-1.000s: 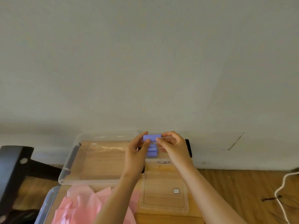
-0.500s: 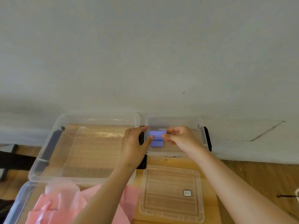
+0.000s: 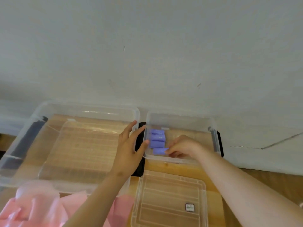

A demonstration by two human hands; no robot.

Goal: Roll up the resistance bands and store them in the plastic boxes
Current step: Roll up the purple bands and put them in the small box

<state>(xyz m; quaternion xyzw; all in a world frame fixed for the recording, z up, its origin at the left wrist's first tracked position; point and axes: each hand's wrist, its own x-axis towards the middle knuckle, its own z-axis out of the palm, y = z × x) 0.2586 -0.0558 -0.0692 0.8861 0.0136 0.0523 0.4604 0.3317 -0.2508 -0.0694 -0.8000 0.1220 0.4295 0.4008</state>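
Standing over two clear boxes set side by side against a pale wall, the person has both hands at the small box on the right; four purple rolls lie crosswise along its left wall, in a row from the far side toward the near rim; the right hand reaches down inside, its curled fingers pinching the right end of the nearest roll, which sits slightly right of the other three rolls; room shows between the rolls and the box's right wall; the left hand is wide, fingers spread over the black latch between the boxes, its thumb tip at the small box's left wall; the large box on the left touches the latch with its right rim; a clear lid lies flat just in front of the small box; a heap of pink bands sits at the near left, partly under the left forearm.
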